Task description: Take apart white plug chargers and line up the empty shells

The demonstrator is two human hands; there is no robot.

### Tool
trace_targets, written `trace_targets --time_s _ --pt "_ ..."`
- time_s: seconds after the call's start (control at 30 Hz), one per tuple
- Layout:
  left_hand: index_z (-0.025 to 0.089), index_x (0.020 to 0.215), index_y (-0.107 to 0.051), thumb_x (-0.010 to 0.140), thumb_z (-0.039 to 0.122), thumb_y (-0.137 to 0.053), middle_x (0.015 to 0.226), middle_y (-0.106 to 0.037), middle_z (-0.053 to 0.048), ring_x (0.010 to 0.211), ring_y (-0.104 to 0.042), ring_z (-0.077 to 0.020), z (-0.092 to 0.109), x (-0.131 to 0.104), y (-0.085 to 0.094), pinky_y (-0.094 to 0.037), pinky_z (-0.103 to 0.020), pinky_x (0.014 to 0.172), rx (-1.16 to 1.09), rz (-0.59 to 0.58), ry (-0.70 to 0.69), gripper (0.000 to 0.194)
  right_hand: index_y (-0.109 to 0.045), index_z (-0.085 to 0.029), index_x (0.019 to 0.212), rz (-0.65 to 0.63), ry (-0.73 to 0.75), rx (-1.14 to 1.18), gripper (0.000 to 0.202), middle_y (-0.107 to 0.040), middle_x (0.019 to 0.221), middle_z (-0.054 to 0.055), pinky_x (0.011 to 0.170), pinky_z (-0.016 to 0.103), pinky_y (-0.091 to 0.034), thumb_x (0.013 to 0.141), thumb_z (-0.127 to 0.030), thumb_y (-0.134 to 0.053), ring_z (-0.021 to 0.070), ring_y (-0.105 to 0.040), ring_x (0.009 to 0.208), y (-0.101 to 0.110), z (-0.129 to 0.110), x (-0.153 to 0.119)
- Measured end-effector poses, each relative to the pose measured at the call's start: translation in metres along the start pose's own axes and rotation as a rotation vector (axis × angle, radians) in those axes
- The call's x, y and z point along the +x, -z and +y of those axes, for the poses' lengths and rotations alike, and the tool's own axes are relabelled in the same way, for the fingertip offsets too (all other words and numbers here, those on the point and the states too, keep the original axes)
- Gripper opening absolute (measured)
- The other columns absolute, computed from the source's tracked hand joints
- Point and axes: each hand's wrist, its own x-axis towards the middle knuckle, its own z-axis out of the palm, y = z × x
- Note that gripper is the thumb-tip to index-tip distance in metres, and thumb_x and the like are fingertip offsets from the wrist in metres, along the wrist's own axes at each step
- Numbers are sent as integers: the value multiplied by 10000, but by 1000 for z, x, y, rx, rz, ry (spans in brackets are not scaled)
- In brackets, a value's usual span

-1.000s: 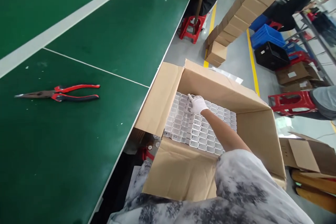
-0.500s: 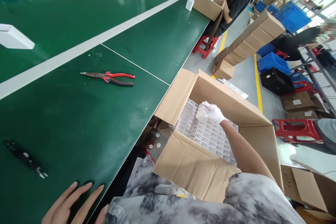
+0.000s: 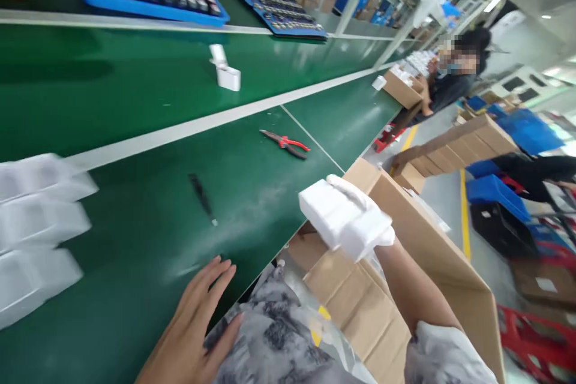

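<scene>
Several white boxes (image 3: 328,213) are gripped side by side in my gloved right hand (image 3: 360,198), above the near flap of a large open carton (image 3: 432,246). My bare left hand (image 3: 198,318) is over the green table's (image 3: 148,264) near edge, fingers spread, holding nothing. Pliers with red and black handles (image 3: 287,143) lie on the table left of the boxes. A dark slim tool (image 3: 201,197) lies further left. Two small white boxes (image 3: 228,78) are beyond the pale strip, one of them tilted. The carton's contents are mostly hidden by its flap and my arm.
Clear plastic trays (image 3: 40,222) lie at the table's left. A blue tray of dark cylindrical parts (image 3: 148,3) and a blue board with small parts (image 3: 283,15) are at the back. A person (image 3: 450,81) sits by a smaller carton (image 3: 402,89). Stacked cartons (image 3: 468,144) stand on the floor.
My right hand has come up out of the carton, bringing white boxes toward the table edge. The view has swung left, bringing the clear trays and back trays into sight. My left hand remains spread.
</scene>
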Motion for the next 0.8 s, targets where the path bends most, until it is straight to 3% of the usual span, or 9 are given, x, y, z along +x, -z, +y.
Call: trace_targets --time_s 0.07,0.2,0.27,0.33,0.47,0.57,0.63,0.73,0.8 --pt "332 1494 -280 926 372 -537 1475 -453 -90 1300 -524 -306 2 -6 23 -586 -412 935 -46 116 109 625 -401 -222 1447 -241 135 -89 1002 -552 1338 117 1019 449 -439 588 -479 -851 317 -543 1218 -51 -27 29" --pt "294 1538 -113 869 459 -624 1572 -293 -128 1418 -359 -355 -9 -20 66 -478 -519 1065 -61 192 286 857 -354 -151 1462 -756 649 -673 811 -551 1291 178 926 463 -476 730 -213 -697 311 -548 1147 -163 -65 77" --pt "287 1545 -35 848 487 -647 1600 -221 -142 1451 -281 -377 -19 -27 76 -432 -560 1094 -55 154 348 949 -347 -94 1451 -869 850 -830 751 -560 1263 201 898 450 -495 774 -202 -655 311 -547 1147 -206 -76 94" --pt "293 1543 -1 846 482 -656 1605 -200 -149 1455 -272 -374 -28 -32 78 -423 -560 1100 -72 124 393 976 -406 -87 1407 -908 949 -819 674 -566 1280 193 962 439 -479 791 -199 -654 304 -518 1217 -229 -83 106" --pt "304 1530 -70 870 429 -646 1566 -278 -139 1431 -334 -320 -38 -33 73 -418 -515 1115 -127 168 422 885 -497 -183 1346 -893 964 -636 547 -553 1364 113 1068 418 -432 826 -205 -663 269 -470 1304 -210 -88 113" --pt "289 1512 -134 875 423 -642 1523 -327 -148 1381 -400 -312 -39 -32 72 -471 -487 1065 -153 194 435 826 -472 -293 1379 -460 695 -549 487 -656 1142 57 863 379 -546 910 -276 -602 201 -640 982 -171 -77 99" --pt "280 1502 -171 878 431 -637 1478 -369 -153 1325 -456 -306 -40 -31 73 -496 -474 1031 -143 208 442 792 -459 -291 1399 -250 444 -540 530 -669 928 30 675 327 -560 902 -376 -622 162 -632 711 -155 -60 79" --pt "278 1485 -226 884 468 -620 1420 -416 -150 1274 -490 -310 -40 -30 72 -502 -481 1012 -77 201 432 743 -384 -217 1461 -351 182 -573 850 -665 821 10 548 295 -526 766 -568 -725 143 -602 555 -158 -31 45" --pt "271 1483 -238 877 509 -612 1404 -426 -161 1257 -498 -329 -39 -29 70 -519 -485 974 -13 194 410 751 -319 -182 1496 -421 127 -616 1038 -677 798 10 560 304 -520 676 -637 -764 170 -633 572 -174 -14 28"
